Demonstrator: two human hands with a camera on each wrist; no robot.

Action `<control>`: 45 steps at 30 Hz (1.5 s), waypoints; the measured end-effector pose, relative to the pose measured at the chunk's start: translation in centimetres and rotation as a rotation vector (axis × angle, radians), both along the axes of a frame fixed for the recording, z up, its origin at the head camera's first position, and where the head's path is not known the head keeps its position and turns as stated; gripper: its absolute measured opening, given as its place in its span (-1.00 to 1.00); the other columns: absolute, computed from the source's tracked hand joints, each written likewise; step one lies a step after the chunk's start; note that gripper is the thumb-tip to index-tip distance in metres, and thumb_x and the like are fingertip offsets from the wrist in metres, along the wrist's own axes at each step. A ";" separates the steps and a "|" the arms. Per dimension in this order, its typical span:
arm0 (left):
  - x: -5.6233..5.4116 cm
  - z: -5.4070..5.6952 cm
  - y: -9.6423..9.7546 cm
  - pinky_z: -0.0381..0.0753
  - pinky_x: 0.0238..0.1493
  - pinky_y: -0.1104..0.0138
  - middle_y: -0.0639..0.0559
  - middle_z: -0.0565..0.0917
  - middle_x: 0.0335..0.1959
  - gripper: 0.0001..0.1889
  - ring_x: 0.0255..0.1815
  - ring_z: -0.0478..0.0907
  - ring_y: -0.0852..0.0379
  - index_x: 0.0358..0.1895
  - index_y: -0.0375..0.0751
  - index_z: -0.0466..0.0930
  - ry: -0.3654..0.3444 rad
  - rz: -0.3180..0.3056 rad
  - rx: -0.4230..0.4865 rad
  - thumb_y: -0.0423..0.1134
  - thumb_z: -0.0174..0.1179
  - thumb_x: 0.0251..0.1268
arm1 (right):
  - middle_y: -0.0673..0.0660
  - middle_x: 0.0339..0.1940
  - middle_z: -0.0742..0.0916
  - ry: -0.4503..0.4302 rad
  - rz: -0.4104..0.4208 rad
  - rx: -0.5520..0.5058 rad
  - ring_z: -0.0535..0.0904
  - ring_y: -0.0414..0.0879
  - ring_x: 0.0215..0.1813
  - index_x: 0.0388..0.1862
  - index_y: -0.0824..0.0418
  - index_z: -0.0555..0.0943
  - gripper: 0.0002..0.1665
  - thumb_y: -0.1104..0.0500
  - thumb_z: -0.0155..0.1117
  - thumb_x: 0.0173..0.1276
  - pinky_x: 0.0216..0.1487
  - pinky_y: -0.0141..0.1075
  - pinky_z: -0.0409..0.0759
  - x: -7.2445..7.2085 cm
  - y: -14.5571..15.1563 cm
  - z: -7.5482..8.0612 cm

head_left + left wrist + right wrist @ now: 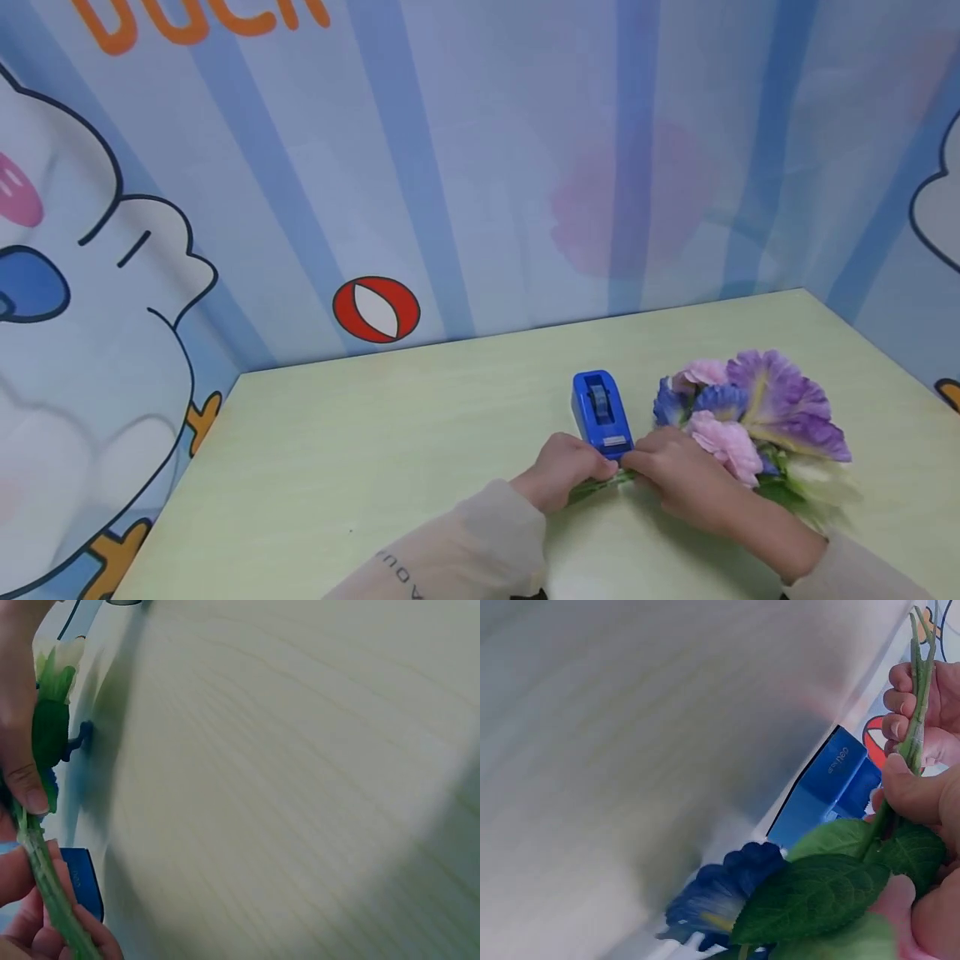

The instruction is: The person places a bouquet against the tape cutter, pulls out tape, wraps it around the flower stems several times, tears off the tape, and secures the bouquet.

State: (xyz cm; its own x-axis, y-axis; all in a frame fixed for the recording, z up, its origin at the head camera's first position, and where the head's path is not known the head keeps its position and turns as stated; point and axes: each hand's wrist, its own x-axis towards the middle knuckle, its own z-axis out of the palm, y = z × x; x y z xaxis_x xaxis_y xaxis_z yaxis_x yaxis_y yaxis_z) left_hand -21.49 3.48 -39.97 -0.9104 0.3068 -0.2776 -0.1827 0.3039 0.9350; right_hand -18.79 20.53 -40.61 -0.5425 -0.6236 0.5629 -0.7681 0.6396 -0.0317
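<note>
A bouquet of artificial flowers [795, 400], purple, pink and blue with green leaves [810, 896], lies across both hands with its blooms to the right. My left hand [566, 468] holds the green stems [56, 896] near their lower part. Just beside it, my right hand [686, 479] grips the same stems closer to the blooms, thumb along them in the right wrist view. A shiny band that looks like clear tape [913, 739] wraps the stems between the hands. The blue tape dispenser [600, 408] with its roll stands right behind the fingers.
The pale wood-grain table [360, 450] reaches to a cartoon-printed backdrop [510, 167] at its far edge. A red and white ball [377, 309] is printed on that backdrop.
</note>
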 end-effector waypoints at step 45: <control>0.8 0.9 -1.4 0.49 -0.38 0.46 -0.05 0.69 -0.46 -0.88 -0.50 0.51 0.26 -0.35 -0.49 0.67 0.028 -0.094 -0.021 -0.43 0.29 0.11 | -0.05 -0.57 0.59 0.194 0.110 -0.102 0.46 -0.12 -0.47 -0.53 0.18 0.59 -0.56 0.57 0.30 -0.47 -0.37 -0.27 0.43 -0.1 -0.7 0.1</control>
